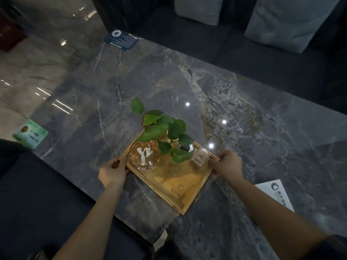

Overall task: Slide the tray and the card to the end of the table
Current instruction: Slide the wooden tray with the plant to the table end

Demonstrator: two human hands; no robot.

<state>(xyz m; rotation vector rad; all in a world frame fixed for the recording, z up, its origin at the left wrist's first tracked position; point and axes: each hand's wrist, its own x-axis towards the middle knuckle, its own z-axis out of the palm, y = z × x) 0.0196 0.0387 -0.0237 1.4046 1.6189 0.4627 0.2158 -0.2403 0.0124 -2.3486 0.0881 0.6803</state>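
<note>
A wooden tray (180, 186) lies on the grey marble table (150, 76), turned at an angle near the front edge. It carries a green leafy plant (163, 126), an amber glass ashtray (144, 154), a small clear box (200, 156) and a round shiny object (185, 147). My left hand (112, 172) grips the tray's left rim. My right hand (228, 164) grips its right rim. A white card with a logo (276, 194) lies on the table to the right of the tray, partly hidden by my right forearm.
A dark blue card (121, 39) sits at the table's far left corner and a green card (31, 134) at the left edge. A dark sofa with grey cushions (289, 21) runs behind the table. Glossy floor lies to the left.
</note>
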